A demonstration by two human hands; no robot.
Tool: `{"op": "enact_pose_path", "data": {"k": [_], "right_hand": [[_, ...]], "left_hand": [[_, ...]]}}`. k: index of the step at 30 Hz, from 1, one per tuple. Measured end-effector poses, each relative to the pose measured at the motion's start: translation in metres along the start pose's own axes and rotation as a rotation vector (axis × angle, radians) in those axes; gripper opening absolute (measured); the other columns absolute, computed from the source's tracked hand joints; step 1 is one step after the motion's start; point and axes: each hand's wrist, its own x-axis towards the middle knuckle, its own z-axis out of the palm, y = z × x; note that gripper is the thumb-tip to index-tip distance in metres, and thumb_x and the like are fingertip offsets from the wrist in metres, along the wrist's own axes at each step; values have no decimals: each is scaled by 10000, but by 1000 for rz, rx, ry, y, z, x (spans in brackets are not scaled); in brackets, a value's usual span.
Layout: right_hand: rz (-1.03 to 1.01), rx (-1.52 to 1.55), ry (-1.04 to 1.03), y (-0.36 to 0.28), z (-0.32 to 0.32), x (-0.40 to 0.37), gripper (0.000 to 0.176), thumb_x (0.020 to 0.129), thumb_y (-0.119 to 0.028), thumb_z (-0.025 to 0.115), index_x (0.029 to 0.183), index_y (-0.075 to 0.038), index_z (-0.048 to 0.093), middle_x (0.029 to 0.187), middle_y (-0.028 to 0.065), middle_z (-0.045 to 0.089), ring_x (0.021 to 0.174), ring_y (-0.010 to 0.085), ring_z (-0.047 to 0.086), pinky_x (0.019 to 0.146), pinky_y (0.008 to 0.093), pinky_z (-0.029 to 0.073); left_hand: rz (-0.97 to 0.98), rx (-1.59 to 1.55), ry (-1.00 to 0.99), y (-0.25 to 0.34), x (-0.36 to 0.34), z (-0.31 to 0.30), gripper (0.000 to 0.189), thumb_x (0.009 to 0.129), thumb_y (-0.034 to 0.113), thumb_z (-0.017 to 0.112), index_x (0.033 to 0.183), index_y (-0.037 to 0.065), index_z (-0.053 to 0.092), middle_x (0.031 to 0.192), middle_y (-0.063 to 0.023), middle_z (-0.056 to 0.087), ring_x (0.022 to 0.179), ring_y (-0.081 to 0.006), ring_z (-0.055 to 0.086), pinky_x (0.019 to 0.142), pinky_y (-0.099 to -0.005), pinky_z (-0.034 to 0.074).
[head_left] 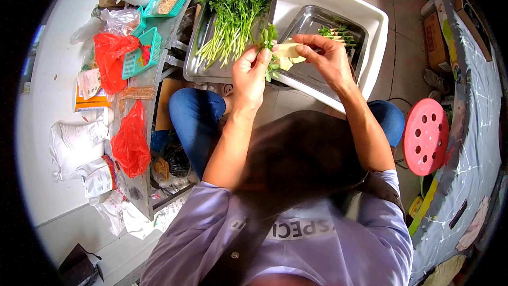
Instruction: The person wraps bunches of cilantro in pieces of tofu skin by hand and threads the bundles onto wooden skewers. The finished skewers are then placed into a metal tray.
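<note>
A dark, blurred shape (301,159) lies nearest, over the lavender printed shirt (328,257). Beyond, the left hand (250,77) pinches a fresh green leafy sprig (269,36) between thumb and fingers, its leaves showing above and below the grip. The right hand (326,59) pinches a flat pale-yellow piece (287,51) just beside the sprig. Past the left hand, a bunch of green, pale-stalked herbs (233,18) lies in a rectangular metal tray (210,73).

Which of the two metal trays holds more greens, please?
The left tray: its leafy heap is large, while the right tray holds a small bunch.
</note>
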Motion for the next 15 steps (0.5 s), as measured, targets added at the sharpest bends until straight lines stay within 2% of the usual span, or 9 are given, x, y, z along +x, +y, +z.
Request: {"op": "enact_pose_path", "data": {"k": [4,7,10,14,15], "right_hand": [[-21,-163,45,2,1,0,170,812,-101,645,970,-53,687,871,78,668,783,118,598,706,253,496],[-137,-284,82,2,1,1,130,807,-115,644,897,-25,673,864,80,660,787,134,590,677,252,488],[-180,-224,32,8,-2,3,136,816,-127,621,870,-5,645,847,71,646,782,136,573,679,246,473],[113,119,-125,10,-8,5,142,859,-184,601,844,-44,618,805,14,613,762,110,568,726,257,465],[172,171,-154,4,-10,5,146,858,-199,603,850,-54,620,806,15,615,747,107,566,716,252,463]], "left_hand": [[30,109,-12,0,-2,0,225,907,131,564,1062,-22,620,1027,-69,642,968,-123,570,892,-266,430],[8,145,-18,2,-2,1,219,909,125,558,1055,-25,622,1038,-79,638,978,-125,569,899,-269,428],[-20,55,-25,2,-1,2,216,920,128,536,1052,-22,618,1070,-100,628,983,-135,572,884,-271,444],[-202,-214,-67,2,3,-4,226,937,135,495,1067,-21,594,1137,-132,599,980,-158,582,865,-288,470],[-258,-269,-125,2,3,-7,237,940,186,492,1075,8,572,1119,-134,600,983,-214,591,883,-352,484]]}}
